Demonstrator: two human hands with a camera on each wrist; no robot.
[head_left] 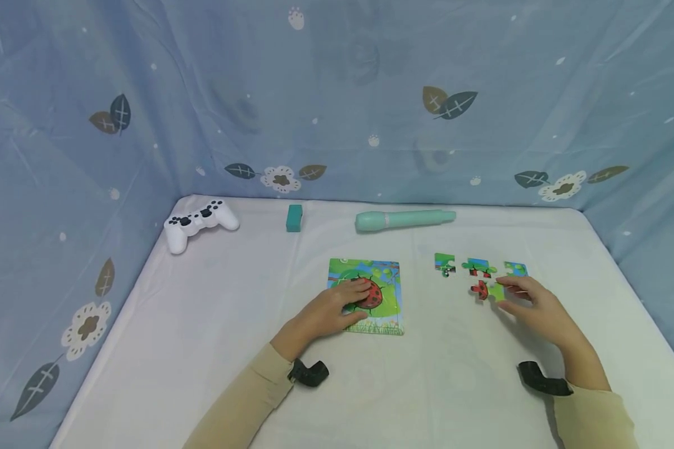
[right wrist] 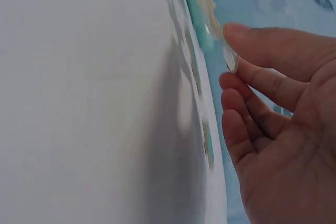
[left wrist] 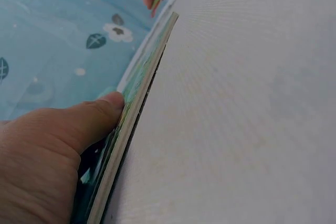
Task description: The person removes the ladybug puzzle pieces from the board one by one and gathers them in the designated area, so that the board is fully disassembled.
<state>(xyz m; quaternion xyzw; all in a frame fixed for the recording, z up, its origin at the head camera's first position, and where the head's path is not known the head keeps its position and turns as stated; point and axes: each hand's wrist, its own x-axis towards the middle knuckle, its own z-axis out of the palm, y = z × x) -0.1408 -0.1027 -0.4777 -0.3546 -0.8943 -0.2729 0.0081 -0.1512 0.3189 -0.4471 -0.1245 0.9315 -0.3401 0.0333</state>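
My left hand [head_left: 334,307] rests on a square ladybug jigsaw puzzle [head_left: 390,298], its fingers lying over the picture. In the left wrist view the thumb [left wrist: 100,119] lies at the edge of the puzzle. Off to the right, my right hand [head_left: 536,307] pinches a red and green puzzle piece [head_left: 495,292] between thumb and fingers. The right wrist view shows this puzzle piece [right wrist: 210,17] at the fingertips, raised off the table. Three loose puzzle pieces lie just beyond it: one at the left [head_left: 444,260], a middle one [head_left: 478,266] and one at the right [head_left: 518,269].
Along the back of the white table [head_left: 202,349] lie a white game controller [head_left: 199,221], a small teal block [head_left: 294,218] and a mint-green microphone-shaped object [head_left: 404,219]. A blue patterned curtain [head_left: 337,93] closes off the back and sides.
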